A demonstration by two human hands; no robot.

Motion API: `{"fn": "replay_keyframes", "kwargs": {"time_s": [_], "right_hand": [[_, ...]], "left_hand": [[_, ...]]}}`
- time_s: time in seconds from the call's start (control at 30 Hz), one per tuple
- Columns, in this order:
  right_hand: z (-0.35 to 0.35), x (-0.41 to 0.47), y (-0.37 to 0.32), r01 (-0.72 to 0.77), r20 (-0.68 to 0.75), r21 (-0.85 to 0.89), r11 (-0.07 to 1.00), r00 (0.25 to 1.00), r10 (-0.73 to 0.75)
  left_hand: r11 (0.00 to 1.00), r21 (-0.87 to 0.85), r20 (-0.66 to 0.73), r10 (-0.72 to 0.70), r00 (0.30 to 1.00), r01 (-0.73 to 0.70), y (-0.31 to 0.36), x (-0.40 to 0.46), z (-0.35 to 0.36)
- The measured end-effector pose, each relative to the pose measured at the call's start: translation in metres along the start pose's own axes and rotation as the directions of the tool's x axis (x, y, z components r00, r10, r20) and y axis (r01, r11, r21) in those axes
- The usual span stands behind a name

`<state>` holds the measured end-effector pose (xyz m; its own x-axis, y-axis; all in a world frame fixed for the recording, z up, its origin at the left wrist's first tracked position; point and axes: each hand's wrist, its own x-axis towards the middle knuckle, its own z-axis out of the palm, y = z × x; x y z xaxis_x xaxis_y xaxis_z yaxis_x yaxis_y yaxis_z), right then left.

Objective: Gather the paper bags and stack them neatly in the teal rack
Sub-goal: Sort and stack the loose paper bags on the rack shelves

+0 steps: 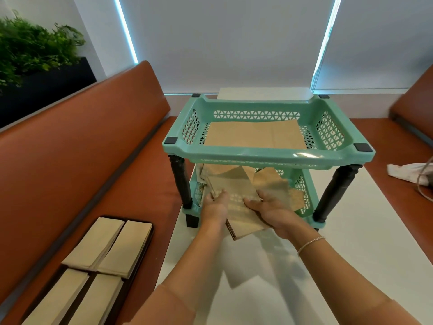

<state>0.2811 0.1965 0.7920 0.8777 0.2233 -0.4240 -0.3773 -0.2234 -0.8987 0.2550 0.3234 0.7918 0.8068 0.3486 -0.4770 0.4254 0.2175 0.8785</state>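
Observation:
A teal two-tier rack (pixel 267 156) with black posts stands on the white table. Flat brown paper bags (pixel 255 134) lie in its top tray. Both my hands hold a stack of brown paper bags (pixel 236 198) at the front of the lower tier, half inside and tilted. My left hand (pixel 215 207) grips the stack's left edge. My right hand (pixel 269 209) presses on its right side. More loose bags (pixel 271 181) lie crooked in the lower tray behind.
The white table (pixel 339 242) runs between two orange benches. On the left bench (pixel 70 172) a dark tray (pixel 143 254) carries several piles of pale paper bags (pixel 110 245). A white cloth (pixel 407 172) lies on the right bench. Green plants (pixel 32 48) stand at the upper left.

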Motion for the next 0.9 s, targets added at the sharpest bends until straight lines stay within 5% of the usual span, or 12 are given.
{"fn": "replay_keyframes", "kwargs": {"time_s": [0.07, 0.2, 0.37, 0.43, 0.5, 0.53, 0.57, 0.73, 0.9], "right_hand": [[0.001, -0.001, 0.002, 0.002, 0.071, 0.057, 0.998, 0.997, -0.006], [0.004, 0.006, -0.001, 0.009, -0.074, 0.069, 0.998, 0.997, -0.004], [0.0, 0.006, -0.004, 0.029, -0.088, -0.028, 0.999, 0.996, -0.032], [-0.005, 0.01, -0.008, 0.015, -0.13, -0.194, 0.981, 0.991, -0.041], [-0.017, 0.021, -0.012, 0.003, -0.161, -0.605, 0.796, 0.979, -0.126], [-0.024, 0.025, -0.014, -0.016, -0.167, -0.787, 0.617, 0.968, -0.188], [-0.031, 0.03, -0.015, -0.054, -0.199, -0.851, 0.522, 0.954, -0.225], [-0.047, 0.046, -0.007, -0.155, -0.237, -0.933, 0.324, 0.944, -0.231], [-0.049, 0.057, -0.005, -0.205, -0.267, -0.948, 0.242, 0.927, -0.263]], "left_hand": [[1.0, 0.01, -0.019, 0.016, 1.0, -0.016, 0.01, -0.002, 0.0], [0.998, 0.054, 0.01, -0.039, 0.999, 0.039, 0.011, -0.004, 0.011], [0.99, 0.116, 0.088, -0.087, 0.992, 0.076, 0.006, -0.002, 0.009], [0.989, 0.143, 0.085, -0.036, 0.996, 0.024, 0.007, 0.003, 0.004], [0.982, 0.189, 0.056, 0.014, 0.998, -0.024, 0.011, 0.007, -0.002], [0.977, 0.21, 0.037, 0.029, 0.999, -0.036, 0.013, 0.01, -0.006], [0.977, 0.213, 0.024, 0.026, 0.999, -0.031, 0.013, 0.015, -0.01], [0.984, 0.177, 0.014, 0.003, 1.0, -0.005, 0.004, 0.029, -0.018], [0.988, 0.154, 0.015, -0.009, 1.0, 0.007, -0.004, 0.039, -0.018]]}}
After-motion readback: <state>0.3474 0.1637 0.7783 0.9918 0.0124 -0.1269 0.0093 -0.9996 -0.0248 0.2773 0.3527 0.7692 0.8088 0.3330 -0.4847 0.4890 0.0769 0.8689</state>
